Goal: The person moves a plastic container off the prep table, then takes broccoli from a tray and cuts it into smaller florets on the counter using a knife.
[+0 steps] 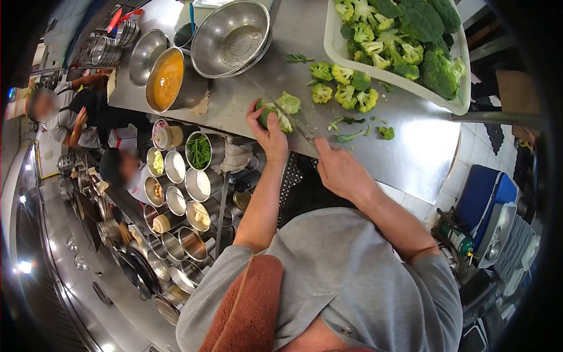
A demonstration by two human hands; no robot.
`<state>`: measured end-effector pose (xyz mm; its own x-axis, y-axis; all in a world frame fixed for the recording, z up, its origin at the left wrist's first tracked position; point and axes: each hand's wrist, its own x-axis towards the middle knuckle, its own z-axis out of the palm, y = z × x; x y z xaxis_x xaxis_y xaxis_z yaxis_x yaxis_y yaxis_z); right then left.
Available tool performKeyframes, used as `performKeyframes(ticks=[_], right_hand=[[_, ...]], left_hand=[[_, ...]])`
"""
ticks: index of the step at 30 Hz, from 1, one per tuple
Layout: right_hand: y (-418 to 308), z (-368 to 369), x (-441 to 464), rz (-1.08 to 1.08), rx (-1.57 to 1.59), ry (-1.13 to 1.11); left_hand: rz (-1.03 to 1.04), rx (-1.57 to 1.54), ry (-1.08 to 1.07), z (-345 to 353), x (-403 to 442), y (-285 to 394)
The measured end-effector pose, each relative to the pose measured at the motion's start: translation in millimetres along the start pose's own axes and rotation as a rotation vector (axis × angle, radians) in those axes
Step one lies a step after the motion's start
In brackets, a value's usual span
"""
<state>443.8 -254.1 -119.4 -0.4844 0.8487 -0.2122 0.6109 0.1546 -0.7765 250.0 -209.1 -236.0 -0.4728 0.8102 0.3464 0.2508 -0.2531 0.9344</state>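
Note:
My left hand is closed around a piece of broccoli above the steel table's near edge. In my right hand is the handle of a knife, whose long blade slants up and left across the broccoli. A pale green cut piece lies against the blade's far side. Cut broccoli florets sit on the steel table beyond the knife, with loose stems and leaf scraps nearer to me. A white basket full of broccoli stands at the back right.
A perforated steel bowl and a pot of orange liquid stand at the left. Below them are several ingredient containers, one with chopped greens. Two people are at the far left. A blue cooler is at the right.

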Motion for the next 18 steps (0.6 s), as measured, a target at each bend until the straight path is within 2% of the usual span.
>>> performKeyframes(ticks=[7, 10, 12, 15, 18], right_hand=[[8.0, 7.3, 4.0, -0.042, 0.009, 0.008], [9.9, 6.7, 2.5, -0.040, -0.018, -0.034], [5.4, -4.1, -2.8, 0.048, -0.045, -0.156], [3.7, -20.2, -28.6, 0.053, -0.064, -0.264], [9.7, -21.8, -41.2, -0.014, -0.118, -0.247]], left_hand=[[0.062, 0.067, -0.010, -0.2, -5.1, 0.9], [0.101, 0.133, -0.038, 0.6, -3.9, 3.0], [0.070, 0.091, -0.030, -0.1, -2.9, 2.5], [0.029, 0.056, -0.022, -2.4, 0.2, -1.9], [0.047, 0.107, -0.039, -4.6, -0.6, -3.8]])
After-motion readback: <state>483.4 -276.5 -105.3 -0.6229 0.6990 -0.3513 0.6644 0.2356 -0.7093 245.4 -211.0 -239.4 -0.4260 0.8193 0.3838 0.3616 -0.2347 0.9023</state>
